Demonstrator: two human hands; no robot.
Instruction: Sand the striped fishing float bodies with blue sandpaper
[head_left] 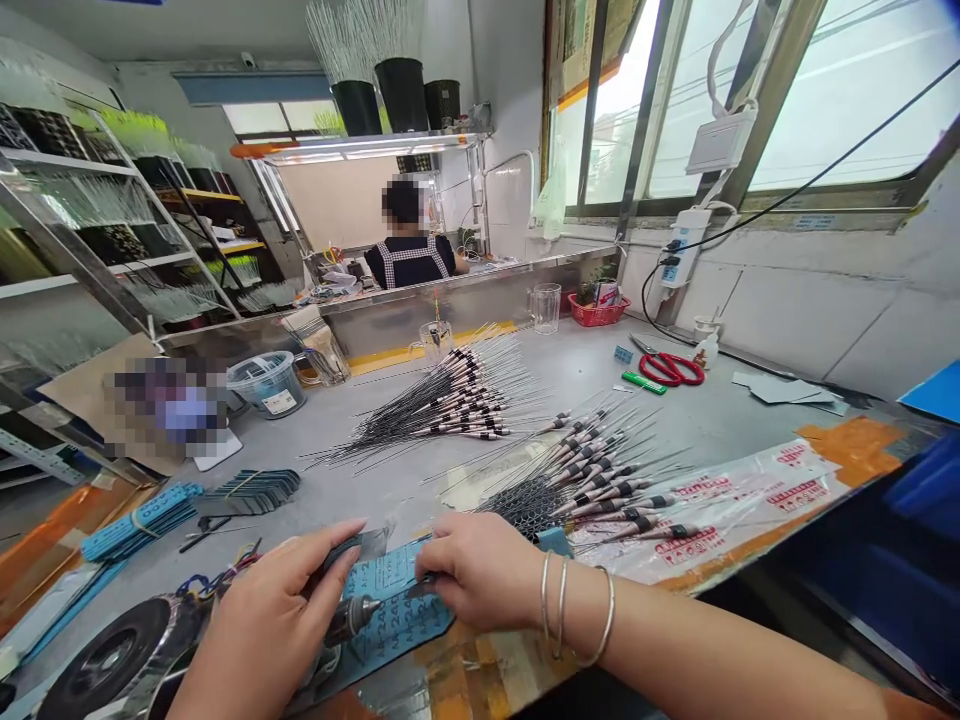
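A sheet of blue-backed sandpaper [397,632] lies at the front edge of the bench under both hands. My left hand [262,610] is beside a metal drill chuck [349,620], its thumb and forefinger closed on a dark grey strip [341,550]. From the chuck a thin rod [396,596] reaches toward my right hand [476,570]. The right fingers are pinched at the rod's far end, on a small dark piece; what exactly sits inside the pinch is hidden. Behind the right wrist are several fishing floats [592,470] with pale bodies, black bands and long thin stems.
Another pile of floats [465,395] lies mid-bench. Red-handled scissors [671,368], a red basket [598,305], a glass mug [545,307] and a clear tub [268,385] stand further back. A black wheel-like part [112,655] is at left. A person [411,255] sits beyond the partition.
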